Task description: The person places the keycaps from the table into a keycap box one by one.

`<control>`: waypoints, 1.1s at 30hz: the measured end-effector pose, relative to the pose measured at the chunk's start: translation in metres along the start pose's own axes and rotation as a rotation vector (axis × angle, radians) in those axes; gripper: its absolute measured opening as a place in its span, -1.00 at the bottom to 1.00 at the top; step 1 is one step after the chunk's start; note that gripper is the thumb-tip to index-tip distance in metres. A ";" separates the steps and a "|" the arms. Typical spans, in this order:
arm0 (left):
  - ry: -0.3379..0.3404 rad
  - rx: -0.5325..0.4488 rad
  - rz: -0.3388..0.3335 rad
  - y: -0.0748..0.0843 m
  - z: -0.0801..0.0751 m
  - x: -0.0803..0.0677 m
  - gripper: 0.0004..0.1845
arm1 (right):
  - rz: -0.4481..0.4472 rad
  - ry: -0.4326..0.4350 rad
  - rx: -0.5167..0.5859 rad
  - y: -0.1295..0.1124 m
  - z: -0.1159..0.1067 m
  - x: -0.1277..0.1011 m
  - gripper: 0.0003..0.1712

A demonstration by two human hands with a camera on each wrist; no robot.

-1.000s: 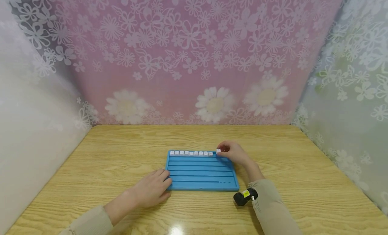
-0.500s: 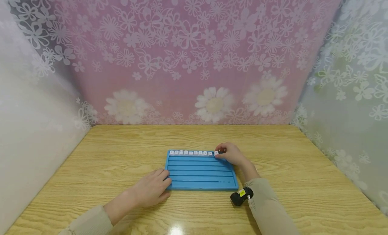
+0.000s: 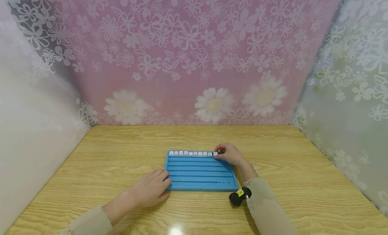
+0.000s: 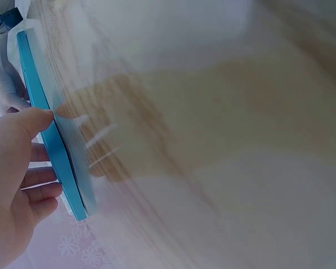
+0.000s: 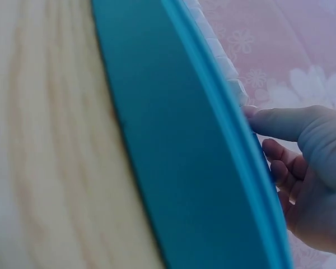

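A blue keyboard case (image 3: 194, 177) lies flat on the table, with several white keycaps (image 3: 186, 153) in a row along its far ledge. My right hand (image 3: 231, 155) pinches a white keycap (image 3: 215, 154) at the right end of that row, right beside its neighbour. In the right wrist view the thumb (image 5: 285, 122) reaches over the case's edge, with the other fingers curled behind. My left hand (image 3: 151, 188) holds the case's near left corner. In the left wrist view its thumb (image 4: 36, 120) touches one side of the blue rim and the fingers lie across from it.
A small white piece (image 3: 255, 170) shows beside my right wrist, partly hidden by it. A black camera with a yellow label (image 3: 239, 196) sits on the right wrist. Flowered cloth (image 3: 188, 59) hangs behind the wooden table (image 3: 121, 144).
My right hand has moved slightly left and lowered its keycap into the row, closing the gap to the neighbouring keycap. The white piece by the wrist has come into sight. The left hand stays put.
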State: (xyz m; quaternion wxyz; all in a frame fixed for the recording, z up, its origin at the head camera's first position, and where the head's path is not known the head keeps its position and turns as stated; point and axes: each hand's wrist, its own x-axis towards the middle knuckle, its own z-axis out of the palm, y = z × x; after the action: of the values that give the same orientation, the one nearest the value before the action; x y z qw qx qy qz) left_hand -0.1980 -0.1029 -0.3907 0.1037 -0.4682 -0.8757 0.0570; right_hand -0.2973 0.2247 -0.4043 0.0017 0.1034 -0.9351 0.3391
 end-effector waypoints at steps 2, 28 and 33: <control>-0.003 -0.003 -0.002 0.000 0.000 0.000 -0.66 | 0.001 0.000 0.005 0.001 0.000 0.000 -0.81; 0.015 -0.015 0.010 0.001 0.004 0.000 -0.67 | -0.019 0.000 0.219 0.019 -0.013 -0.008 -0.68; -0.009 -0.013 -0.011 0.000 0.005 0.000 -0.64 | -0.061 -0.003 0.269 0.027 -0.038 -0.019 -0.64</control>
State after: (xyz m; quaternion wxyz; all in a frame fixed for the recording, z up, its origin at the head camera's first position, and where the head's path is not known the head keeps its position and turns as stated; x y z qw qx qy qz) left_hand -0.1993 -0.1034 -0.3951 0.0972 -0.4640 -0.8789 0.0529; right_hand -0.2865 0.2726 -0.3938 -0.0036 0.1315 -0.8776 0.4610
